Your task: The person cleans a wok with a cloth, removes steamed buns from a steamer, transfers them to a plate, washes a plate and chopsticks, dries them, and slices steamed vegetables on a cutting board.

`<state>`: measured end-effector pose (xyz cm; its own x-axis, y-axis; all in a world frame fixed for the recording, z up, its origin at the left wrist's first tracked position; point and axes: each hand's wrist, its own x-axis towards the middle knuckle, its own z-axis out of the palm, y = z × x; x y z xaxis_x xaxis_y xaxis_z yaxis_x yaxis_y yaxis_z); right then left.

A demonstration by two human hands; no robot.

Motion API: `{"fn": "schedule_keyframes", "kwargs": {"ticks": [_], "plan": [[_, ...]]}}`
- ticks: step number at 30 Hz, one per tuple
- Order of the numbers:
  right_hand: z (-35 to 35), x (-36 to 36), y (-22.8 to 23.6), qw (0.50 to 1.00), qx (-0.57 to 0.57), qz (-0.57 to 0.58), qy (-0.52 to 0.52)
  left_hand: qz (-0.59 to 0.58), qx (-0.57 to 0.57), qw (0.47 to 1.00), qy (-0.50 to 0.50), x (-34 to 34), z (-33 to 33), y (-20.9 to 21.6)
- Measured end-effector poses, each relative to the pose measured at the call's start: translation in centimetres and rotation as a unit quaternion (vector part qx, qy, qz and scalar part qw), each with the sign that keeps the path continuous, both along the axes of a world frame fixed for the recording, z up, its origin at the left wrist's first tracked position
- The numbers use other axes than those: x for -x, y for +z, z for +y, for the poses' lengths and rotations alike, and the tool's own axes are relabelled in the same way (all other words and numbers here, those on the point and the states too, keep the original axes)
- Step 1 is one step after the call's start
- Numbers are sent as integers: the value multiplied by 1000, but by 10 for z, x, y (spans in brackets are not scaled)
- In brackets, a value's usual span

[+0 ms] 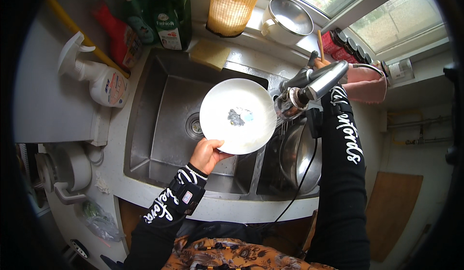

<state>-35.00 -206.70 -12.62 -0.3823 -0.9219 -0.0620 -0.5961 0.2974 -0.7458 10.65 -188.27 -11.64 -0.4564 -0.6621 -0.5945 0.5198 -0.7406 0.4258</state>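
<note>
My left hand grips the near rim of a white plate, thumb on top and fingers underneath. The plate is held tilted over the left sink basin, with a dark leaf-like print in its middle. Faint streaks, perhaps water, cross its right side by the faucet. Behind the faucet, my right hand is closed at the faucet handle; the faucet's neck hides much of that hand.
A metal bowl sits in the right basin. A yellow sponge lies on the back rim. Spray bottle and green pump bottle stand left. A steel-lined pot and pink cloth are behind. A black cable hangs in front.
</note>
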Motion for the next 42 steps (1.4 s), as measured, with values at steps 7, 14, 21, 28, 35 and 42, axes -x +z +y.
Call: {"fn": "schedule_keyframes", "kwargs": {"ticks": [7, 14, 21, 28, 35, 42], "plan": [[106, -61, 95, 975, -31, -179, -127, 32, 11, 999, -6, 6, -3, 2], [252, -212, 99, 932, -33, -336, -131, 54, 6, 998, -14, 8, -8, 10], [257, -304, 42, 877, -54, -439, -186, 47, 35, 998, 11, 12, 3, 8], [224, -304, -3, 853, -70, -491, -163, -22, 87, 996, 22, 6, 12, 9], [220, -311, -20, 846, 72, -496, -181, -77, 93, 992, 30, -12, -1, 6], [214, -266, -55, 959, 51, -246, -132, -86, 115, 990, -16, -19, -4, -8]]}}
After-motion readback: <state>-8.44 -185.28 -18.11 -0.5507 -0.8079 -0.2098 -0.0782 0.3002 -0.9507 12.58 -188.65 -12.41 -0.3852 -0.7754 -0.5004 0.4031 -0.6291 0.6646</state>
